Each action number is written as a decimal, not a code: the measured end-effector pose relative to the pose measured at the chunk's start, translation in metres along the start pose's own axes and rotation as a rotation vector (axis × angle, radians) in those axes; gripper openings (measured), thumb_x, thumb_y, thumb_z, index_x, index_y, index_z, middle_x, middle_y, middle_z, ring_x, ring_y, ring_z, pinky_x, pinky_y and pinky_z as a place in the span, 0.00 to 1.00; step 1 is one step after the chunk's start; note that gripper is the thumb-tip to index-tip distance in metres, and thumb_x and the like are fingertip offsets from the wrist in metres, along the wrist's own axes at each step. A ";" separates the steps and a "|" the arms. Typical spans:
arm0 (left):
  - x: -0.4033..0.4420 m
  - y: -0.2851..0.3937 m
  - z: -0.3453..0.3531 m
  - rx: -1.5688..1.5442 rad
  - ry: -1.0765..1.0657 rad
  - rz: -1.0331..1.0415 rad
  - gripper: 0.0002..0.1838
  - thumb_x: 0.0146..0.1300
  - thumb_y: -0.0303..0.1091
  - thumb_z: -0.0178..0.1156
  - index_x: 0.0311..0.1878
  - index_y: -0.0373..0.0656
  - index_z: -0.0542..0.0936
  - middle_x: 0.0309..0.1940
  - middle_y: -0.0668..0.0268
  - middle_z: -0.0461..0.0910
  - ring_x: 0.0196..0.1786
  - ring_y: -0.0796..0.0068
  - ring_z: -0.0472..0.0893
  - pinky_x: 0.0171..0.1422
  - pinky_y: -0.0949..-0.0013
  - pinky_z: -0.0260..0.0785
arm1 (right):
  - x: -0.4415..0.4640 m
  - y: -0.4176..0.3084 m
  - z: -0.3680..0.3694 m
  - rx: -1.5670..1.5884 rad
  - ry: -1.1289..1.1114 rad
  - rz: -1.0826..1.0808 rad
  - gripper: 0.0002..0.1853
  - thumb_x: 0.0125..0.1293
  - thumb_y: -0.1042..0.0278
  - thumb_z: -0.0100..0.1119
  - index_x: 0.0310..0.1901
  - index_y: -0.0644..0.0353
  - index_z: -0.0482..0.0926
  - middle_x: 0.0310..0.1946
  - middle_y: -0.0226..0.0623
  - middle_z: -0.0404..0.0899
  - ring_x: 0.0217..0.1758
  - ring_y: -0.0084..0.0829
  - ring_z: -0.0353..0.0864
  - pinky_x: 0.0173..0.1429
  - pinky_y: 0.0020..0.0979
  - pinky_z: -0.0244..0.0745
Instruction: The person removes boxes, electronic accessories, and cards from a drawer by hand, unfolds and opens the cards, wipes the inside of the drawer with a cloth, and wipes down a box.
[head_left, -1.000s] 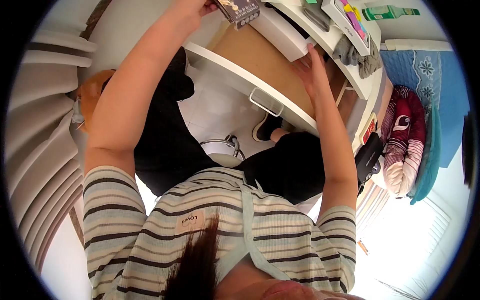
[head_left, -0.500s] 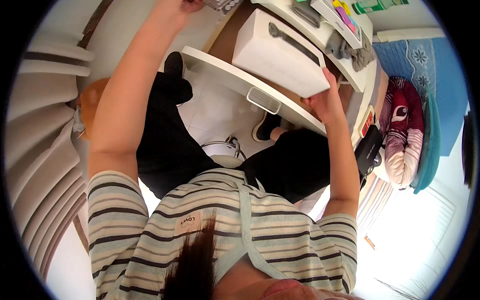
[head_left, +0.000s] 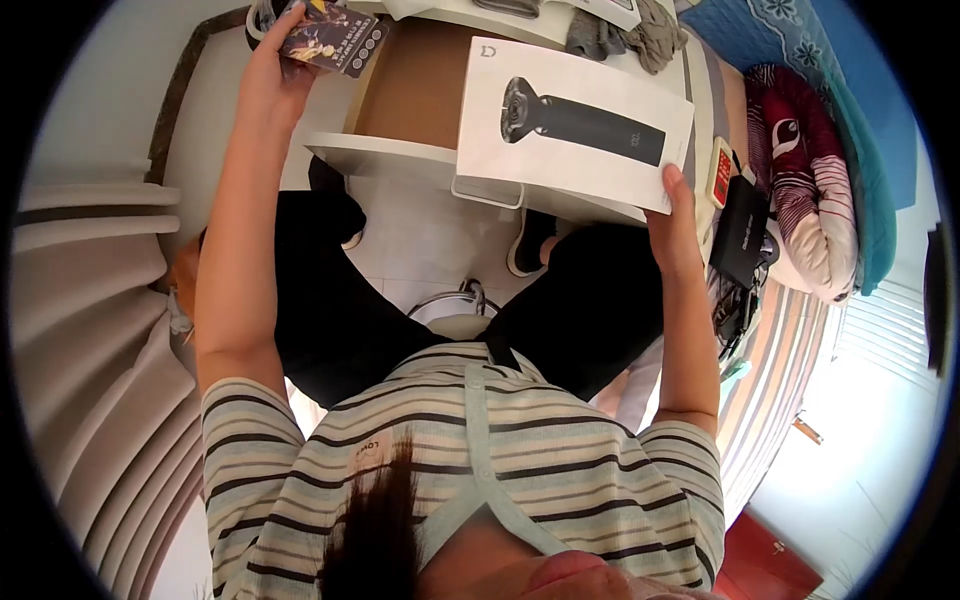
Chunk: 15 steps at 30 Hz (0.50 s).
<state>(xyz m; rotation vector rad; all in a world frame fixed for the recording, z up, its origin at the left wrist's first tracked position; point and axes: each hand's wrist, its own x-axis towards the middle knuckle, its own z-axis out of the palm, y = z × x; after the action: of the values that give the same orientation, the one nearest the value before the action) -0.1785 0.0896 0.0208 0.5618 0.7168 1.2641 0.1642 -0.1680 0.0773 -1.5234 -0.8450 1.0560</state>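
Observation:
My left hand (head_left: pixel 277 88) grips a small dark printed box (head_left: pixel 338 40) with gold artwork and pale lettering, at the upper left. My right hand (head_left: pixel 674 228) holds a white electric shaver box (head_left: pixel 590 88) by its lower right corner, thumb on the front. The shaver box is tilted, with its printed face, a dark shaver, turned up towards me. It is over the right part of a pulled-out drawer (head_left: pixel 425 85) with a brown bottom and white front. The fingers behind the shaver box are hidden.
Grey cloth items (head_left: pixel 655 38) lie on the white desktop above the drawer. To the right are a red-and-white calculator-like device (head_left: pixel 720 172), a black case (head_left: pixel 740 232) and a maroon plush cushion (head_left: pixel 800 170). A pleated curtain (head_left: pixel 90 280) hangs on the left. My legs are below the drawer.
The shaver box has been raised from the drawer and turned so its printed face shows. My left hand and the dark box have come further into view. The camera view has shifted.

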 end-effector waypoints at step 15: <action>-0.006 -0.016 0.041 0.078 0.118 -0.004 0.14 0.59 0.36 0.62 0.45 0.40 0.76 0.42 0.64 0.78 0.45 0.73 0.78 0.53 0.68 0.70 | 0.091 -0.011 -0.147 0.432 0.466 -0.249 0.36 0.61 0.40 0.51 0.61 0.60 0.59 0.56 0.43 0.64 0.57 0.38 0.65 0.53 0.40 0.71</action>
<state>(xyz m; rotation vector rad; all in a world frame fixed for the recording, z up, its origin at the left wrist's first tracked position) -0.1383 0.0804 0.0372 0.5527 0.8684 1.2773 0.3341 -0.1353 0.0797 -1.1881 -0.4280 0.6112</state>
